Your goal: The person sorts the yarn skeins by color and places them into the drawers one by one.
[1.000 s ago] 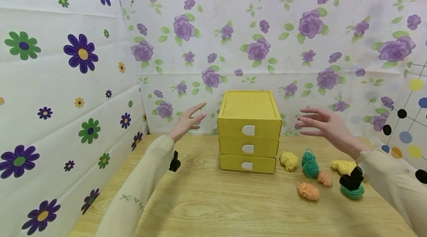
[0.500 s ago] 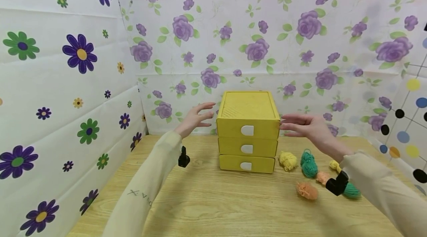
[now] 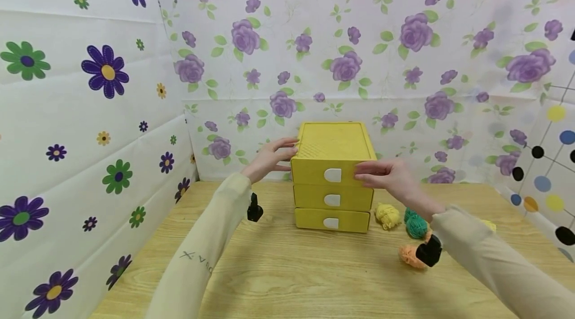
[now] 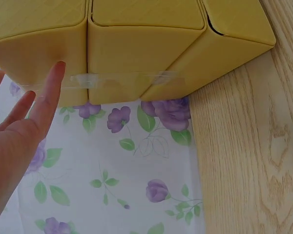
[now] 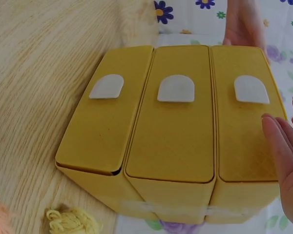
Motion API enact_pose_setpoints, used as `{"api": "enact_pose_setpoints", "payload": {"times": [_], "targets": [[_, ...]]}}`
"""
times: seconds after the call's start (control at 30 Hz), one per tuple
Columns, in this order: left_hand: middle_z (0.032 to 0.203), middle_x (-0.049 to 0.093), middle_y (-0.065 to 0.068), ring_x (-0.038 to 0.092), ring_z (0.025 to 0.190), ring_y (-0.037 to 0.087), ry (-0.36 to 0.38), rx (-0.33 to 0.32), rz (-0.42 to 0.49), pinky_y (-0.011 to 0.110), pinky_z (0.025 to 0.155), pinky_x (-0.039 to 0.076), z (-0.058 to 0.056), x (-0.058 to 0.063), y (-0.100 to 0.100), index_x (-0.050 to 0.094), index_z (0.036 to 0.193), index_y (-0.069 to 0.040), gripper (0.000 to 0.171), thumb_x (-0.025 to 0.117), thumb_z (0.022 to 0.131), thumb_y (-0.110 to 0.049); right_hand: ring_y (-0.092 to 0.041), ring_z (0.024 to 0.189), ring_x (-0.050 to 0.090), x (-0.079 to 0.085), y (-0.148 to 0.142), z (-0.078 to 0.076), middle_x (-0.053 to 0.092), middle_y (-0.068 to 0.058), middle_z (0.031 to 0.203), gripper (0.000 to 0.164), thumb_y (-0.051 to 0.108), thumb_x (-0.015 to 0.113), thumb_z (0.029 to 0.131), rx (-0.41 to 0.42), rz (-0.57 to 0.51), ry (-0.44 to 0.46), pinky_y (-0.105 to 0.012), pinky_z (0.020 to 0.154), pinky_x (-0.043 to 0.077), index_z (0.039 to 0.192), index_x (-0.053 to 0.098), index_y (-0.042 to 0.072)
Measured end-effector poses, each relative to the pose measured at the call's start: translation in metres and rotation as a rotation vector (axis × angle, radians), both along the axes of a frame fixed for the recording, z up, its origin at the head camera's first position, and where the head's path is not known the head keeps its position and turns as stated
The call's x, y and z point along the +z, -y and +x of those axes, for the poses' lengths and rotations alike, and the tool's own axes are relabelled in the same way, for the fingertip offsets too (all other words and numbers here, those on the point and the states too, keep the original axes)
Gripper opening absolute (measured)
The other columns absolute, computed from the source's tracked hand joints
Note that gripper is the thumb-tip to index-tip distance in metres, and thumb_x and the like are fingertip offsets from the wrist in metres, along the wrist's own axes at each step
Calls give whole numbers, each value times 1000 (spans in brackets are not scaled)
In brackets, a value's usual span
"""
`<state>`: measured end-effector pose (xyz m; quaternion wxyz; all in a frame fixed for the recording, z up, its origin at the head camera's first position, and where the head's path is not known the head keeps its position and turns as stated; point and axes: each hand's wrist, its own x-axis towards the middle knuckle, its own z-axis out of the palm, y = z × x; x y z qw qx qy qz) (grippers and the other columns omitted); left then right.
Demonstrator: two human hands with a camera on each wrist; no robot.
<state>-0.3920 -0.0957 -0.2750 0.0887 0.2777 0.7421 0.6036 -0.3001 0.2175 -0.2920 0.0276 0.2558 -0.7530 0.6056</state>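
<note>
Ok so here's what had just changed: your right hand (image 3: 390, 174) had swung in from well right of the yellow drawer box (image 3: 334, 139) and ended up in front of the right part of its top drawer (image 3: 307, 173). Your left hand (image 3: 268, 158) had closed in too, up by the box's top left edge. The box itself hadn't budged: it sat on the bench (image 3: 287, 269) near the flowery sheet, all three drawers closed.

Nothing was gripped. Your left fingers (image 4: 50, 90) were loosely extended at the side wall, and your right fingers (image 5: 278, 146) were fairly straight, off to one side of the white pull (image 3: 333, 175) (touching or just beside the yellow, I honestly couldn't tell for either).

My read: you'd got the box framed from both sides, but handling had barely begun. The yellow yarn ball (image 3: 388, 215) and green yarn ball (image 3: 416, 226) lay right of it, untouched.
</note>
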Motion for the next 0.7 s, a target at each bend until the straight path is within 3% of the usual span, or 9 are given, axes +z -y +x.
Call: {"api": "enact_pose_setpoints", "payload": {"times": [0.3, 0.7], "targets": [[137, 31, 15, 45, 110, 34, 93, -52, 22, 46, 86, 41, 6, 7, 2, 31, 141, -7, 51, 49, 95, -19, -36, 102, 53, -6, 16, -2, 56, -22, 113, 43, 10, 65, 84, 1, 3, 65, -39, 82, 44, 121, 53, -8], [134, 37, 11, 46, 109, 33, 111, -41, 28, 42, 84, 43, -3, -1, -2, 33, 141, -13, 49, 50, 95, -22, -24, 96, 59, -14, 25, -10, 62, -14, 107, 38, 14, 69, 81, -92, 31, 22, -33, 78, 47, 116, 61, -1]]}}
